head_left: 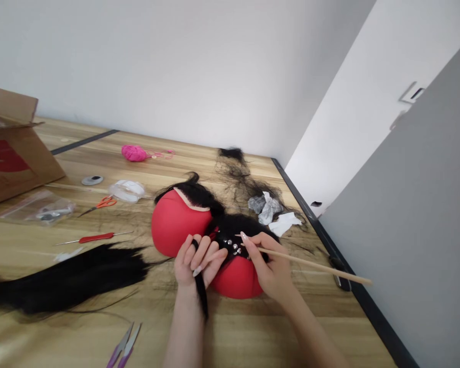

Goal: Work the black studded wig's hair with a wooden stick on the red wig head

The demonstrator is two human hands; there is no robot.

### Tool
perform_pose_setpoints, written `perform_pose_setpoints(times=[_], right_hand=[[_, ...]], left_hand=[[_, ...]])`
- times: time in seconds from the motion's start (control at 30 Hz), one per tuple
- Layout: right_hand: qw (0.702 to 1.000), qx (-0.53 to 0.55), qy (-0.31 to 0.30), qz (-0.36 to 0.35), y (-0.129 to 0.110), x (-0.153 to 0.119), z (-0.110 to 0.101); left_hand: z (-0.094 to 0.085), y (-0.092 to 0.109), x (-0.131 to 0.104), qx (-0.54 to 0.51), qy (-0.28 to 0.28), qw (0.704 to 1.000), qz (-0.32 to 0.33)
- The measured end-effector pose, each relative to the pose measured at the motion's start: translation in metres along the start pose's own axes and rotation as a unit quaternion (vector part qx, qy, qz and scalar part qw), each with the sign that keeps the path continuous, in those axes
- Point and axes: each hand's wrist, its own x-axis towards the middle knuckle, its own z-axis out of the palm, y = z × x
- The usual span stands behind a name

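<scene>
My left hand point(201, 260) is closed round a lock of black hair point(202, 299), whose end hangs down past the wrist. Between the fingers of my right hand point(270, 263) is a thin wooden stick point(318, 267), its near end pointing at the hair and its long end sticking out to the right. Both hands are at a red head form point(237, 281) that bears a black hairpiece point(241, 225) with several shiny pin heads point(235, 246) along its edge. Touching it on the left is a second red head form point(176, 222), with a black wig point(199, 194) edged in beige.
Left lie a black hair bundle point(76, 278), a red-handled hook tool point(95, 237), purple scissors point(124, 347), orange scissors point(99, 204) and a plastic bag point(42, 207). Farther back are a cardboard box point(19, 158) and pink yarn point(134, 153). Crumpled tissues point(270, 207) and loose hair lie right.
</scene>
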Motion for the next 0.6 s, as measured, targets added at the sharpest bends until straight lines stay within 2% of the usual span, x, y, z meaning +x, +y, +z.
perform_pose_setpoints(times=[0.6], right_hand=[[1.0, 0.004, -0.011, -0.01, 0.0019, -0.0007, -0.0019]], left_hand=[[-0.0038, -0.0046, 0.0032, -0.004, -0.006, 1.0, 0.031]])
